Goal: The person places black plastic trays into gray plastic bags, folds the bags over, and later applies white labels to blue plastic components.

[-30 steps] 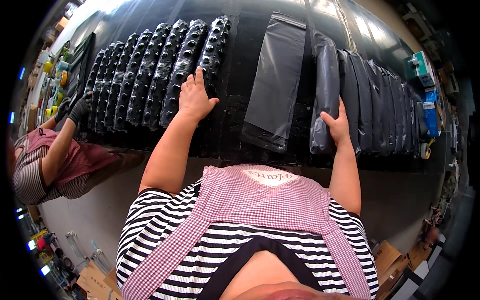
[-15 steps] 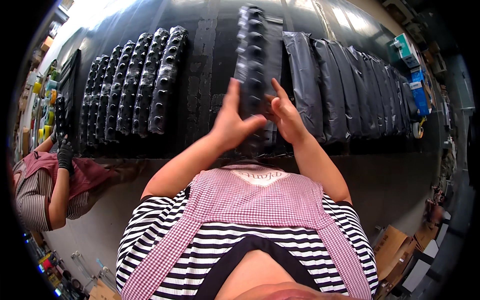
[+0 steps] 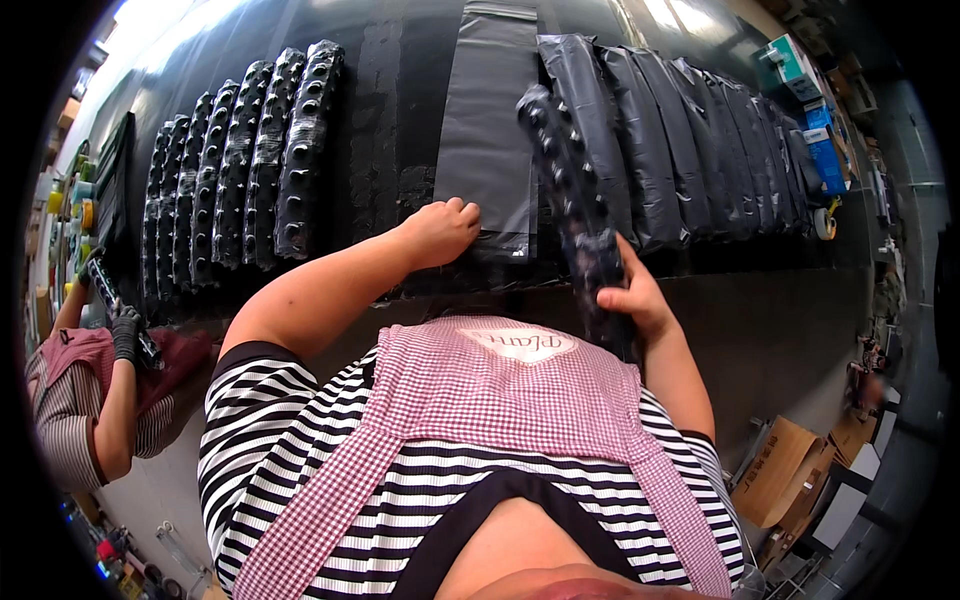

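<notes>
My right hand (image 3: 645,297) is wrapped round the lower part of a long black studded tube (image 3: 570,170) with a shiny clear wrap. The tube leans, its far end tilting left over the filled bags. At the near left corner of a flat grey-black plastic bag (image 3: 487,130), my left hand (image 3: 443,232) is closed in a pinch on the edge; its fingertips are partly hidden. This bag lies flat on the black table (image 3: 385,130), its near end towards me. To its right lies a row of filled grey bags (image 3: 650,150).
Several wrapped studded tubes (image 3: 265,150) lie side by side on the left. At far left a co-worker's gloved hand (image 3: 125,332) holds another tube. A blue box (image 3: 826,160) and a tape roll (image 3: 825,222) sit at the right end. Cardboard (image 3: 780,470) stands lower right.
The studded tube has moved from between both hands to the right and nearer me, held by the right hand alone. My left hand has closed at the flat bag, which is now uncovered.
</notes>
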### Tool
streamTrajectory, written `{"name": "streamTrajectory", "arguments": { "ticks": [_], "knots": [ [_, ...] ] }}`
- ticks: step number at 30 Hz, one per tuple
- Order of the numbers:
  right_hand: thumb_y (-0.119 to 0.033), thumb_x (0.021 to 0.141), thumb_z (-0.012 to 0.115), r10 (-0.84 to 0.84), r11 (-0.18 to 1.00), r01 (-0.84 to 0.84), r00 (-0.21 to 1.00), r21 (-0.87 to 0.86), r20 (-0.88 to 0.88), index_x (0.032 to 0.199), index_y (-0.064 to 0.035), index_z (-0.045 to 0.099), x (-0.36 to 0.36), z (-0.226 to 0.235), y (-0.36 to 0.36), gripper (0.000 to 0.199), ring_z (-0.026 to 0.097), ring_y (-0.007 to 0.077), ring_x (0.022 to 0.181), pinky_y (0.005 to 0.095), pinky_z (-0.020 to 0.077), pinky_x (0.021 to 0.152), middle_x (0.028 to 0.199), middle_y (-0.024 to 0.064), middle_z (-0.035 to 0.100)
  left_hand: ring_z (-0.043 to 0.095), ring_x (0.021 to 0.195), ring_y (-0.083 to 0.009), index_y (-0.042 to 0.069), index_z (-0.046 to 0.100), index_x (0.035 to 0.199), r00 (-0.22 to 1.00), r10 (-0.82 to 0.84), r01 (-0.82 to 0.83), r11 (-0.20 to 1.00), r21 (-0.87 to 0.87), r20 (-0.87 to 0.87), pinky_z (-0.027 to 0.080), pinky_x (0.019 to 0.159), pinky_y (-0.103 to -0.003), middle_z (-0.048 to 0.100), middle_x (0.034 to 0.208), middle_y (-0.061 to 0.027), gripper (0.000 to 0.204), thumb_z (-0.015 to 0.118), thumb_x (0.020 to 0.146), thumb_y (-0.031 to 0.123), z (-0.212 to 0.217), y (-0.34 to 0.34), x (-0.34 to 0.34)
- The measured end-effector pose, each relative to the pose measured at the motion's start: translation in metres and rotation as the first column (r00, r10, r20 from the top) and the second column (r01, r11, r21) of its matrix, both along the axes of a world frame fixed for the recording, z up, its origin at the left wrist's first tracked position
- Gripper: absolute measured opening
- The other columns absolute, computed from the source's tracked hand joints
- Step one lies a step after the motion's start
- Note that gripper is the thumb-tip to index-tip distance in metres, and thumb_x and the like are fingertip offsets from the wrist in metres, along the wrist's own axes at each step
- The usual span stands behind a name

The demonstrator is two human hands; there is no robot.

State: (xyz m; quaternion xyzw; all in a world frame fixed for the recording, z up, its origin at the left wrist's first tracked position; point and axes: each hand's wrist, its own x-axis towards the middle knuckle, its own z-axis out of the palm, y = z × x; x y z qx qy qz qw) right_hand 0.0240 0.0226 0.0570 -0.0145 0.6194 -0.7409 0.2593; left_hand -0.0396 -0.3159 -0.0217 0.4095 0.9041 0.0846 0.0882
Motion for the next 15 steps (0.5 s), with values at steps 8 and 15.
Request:
{"name": "streamTrajectory", "arguments": {
  "ticks": [8, 15],
  "knots": [
    [-0.011, 0.068, 0.09, 0.104, 0.994, -0.106, 0.991, 0.026, 0.084, 0.157, -0.0073, 0.028, 0.076, -0.007, 0.003, 0.108, 0.047, 0.0228, 0.137, 0.0366, 0.0353, 0.115, 0.15, 0.0115, 0.046, 0.065, 0.082, -0.0186, 0.0, 0.068, 0.095, 0.645, 0.283, -0.719, 0.54, 0.438, 0.71, 0.051, 0.077, -0.031, 0.07, 0.09, -0.0094, 0.013, 0.065, 0.089, 0.011, -0.015, 0.013, -0.027],
    [-0.026, 0.07, 0.087, 0.18, 0.71, 0.102, 0.931, 0.697, -0.319, 0.156, -0.0175, 0.034, 0.117, -0.029, 0.004, 0.101, 0.061, 0.0303, 0.115, 0.0374, 0.0486, 0.099, 0.126, 0.0138, 0.058, 0.061, 0.084, -0.009, 0.001, 0.067, 0.093, 0.645, 0.105, -0.728, 0.385, 0.567, 0.757, 0.051, 0.08, -0.026, 0.072, 0.103, -0.0051, 0.007, 0.067, 0.09, 0.007, -0.028, 0.015, -0.034]
  ]
}}
